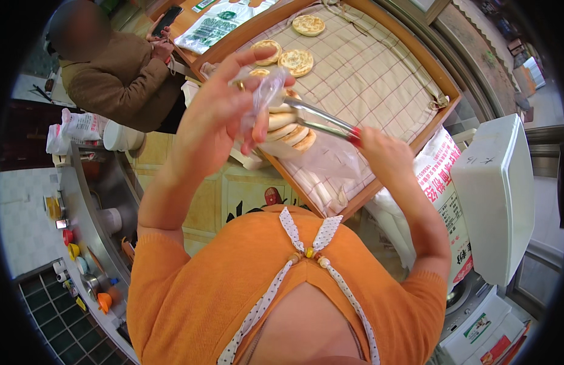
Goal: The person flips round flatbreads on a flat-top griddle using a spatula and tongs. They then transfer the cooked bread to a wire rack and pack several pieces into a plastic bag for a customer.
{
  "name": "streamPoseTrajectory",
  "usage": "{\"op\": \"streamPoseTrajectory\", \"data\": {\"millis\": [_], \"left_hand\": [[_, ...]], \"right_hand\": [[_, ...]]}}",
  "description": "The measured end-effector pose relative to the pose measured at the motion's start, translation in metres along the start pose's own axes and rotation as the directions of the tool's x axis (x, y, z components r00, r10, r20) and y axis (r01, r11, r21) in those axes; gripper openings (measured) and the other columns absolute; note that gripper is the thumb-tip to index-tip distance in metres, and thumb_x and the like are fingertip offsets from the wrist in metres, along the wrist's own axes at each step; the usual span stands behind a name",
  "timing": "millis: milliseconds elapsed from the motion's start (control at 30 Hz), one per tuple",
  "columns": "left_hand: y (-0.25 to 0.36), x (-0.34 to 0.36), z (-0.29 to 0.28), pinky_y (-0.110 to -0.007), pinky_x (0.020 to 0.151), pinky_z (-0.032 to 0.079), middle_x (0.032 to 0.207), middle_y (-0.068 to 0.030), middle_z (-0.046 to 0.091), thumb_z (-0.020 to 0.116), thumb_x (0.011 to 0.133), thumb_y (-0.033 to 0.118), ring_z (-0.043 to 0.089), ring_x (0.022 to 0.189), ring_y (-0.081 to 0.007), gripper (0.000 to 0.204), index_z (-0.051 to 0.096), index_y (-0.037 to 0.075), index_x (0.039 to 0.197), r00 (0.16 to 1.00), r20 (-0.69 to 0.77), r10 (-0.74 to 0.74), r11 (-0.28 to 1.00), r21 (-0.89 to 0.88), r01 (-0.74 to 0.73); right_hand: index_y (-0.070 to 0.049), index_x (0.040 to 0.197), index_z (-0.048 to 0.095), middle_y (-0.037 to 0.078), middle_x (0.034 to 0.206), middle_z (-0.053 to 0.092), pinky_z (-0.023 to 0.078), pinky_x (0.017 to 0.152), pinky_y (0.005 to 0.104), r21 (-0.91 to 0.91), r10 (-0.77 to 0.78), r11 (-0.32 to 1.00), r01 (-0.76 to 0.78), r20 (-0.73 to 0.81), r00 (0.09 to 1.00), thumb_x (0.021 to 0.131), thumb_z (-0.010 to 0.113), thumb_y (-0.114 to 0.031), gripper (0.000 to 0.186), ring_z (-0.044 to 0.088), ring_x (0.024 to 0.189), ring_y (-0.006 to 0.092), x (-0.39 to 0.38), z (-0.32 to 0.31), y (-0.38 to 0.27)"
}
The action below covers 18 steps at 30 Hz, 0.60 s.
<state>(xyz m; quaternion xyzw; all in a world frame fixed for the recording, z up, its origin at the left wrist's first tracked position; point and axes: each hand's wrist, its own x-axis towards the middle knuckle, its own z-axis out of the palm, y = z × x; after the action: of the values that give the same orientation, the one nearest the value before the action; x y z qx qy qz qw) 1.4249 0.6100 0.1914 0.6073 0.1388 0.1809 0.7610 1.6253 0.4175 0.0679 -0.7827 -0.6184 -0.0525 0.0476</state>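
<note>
My left hand (218, 115), blurred, grips the crinkled top of a clear plastic bag (266, 91) above the near-left side of a wooden tray (447, 85). My right hand (382, 155) holds steel tongs (327, 115) by a red grip. The tongs reach leftward over a stack of round flatbreads (297, 140) beside my left hand; whether their tips hold one is unclear. More clear plastic (339, 158) spreads below the tongs. Loose browned flatbreads (295, 62) lie farther back on the tray's checked cloth (379, 61).
A person (111, 79) stands at left holding a phone (168, 19). White carrier bags (215, 24) lie on a wooden surface behind. A steel counter (108, 182) with bowls and containers runs along the left. A white foam box (492, 201) and printed sacks (437, 164) sit at right.
</note>
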Motion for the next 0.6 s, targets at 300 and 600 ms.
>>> {"op": "streamPoseTrajectory", "data": {"millis": [300, 600], "left_hand": [[-0.001, -0.065, -0.014, -0.017, 0.05, 0.038, 0.124, -0.0234, 0.045, 0.063, 0.072, 0.024, 0.044, 0.053, -0.0057, 0.061, 0.037, 0.0, 0.122, 0.987, -0.072, -0.144, 0.977, -0.167, 0.13], [-0.005, -0.051, -0.031, -0.016, 0.045, 0.037, 0.117, -0.0328, 0.047, 0.07, 0.069, 0.028, 0.045, 0.047, -0.0074, 0.059, 0.044, -0.003, 0.112, 0.927, -0.374, -0.025, 0.988, -0.152, -0.035]], "right_hand": [[-0.004, 0.077, 0.055, 0.007, 0.058, 0.056, 0.044, 0.048, 0.0334, 0.543, -0.169, 0.834, -0.1, 0.423, 0.89, 0.077, 0.065, -0.033, 0.03, 0.056, 0.052, 0.0231, 0.023, -0.03, 0.023], [0.0, 0.085, 0.058, 0.006, 0.056, 0.055, 0.028, 0.032, 0.0199, 0.675, -0.551, 0.095, -0.732, 0.648, 0.526, 0.088, 0.053, -0.037, 0.038, 0.037, 0.034, 0.0051, 0.024, 0.11, 0.147]]}}
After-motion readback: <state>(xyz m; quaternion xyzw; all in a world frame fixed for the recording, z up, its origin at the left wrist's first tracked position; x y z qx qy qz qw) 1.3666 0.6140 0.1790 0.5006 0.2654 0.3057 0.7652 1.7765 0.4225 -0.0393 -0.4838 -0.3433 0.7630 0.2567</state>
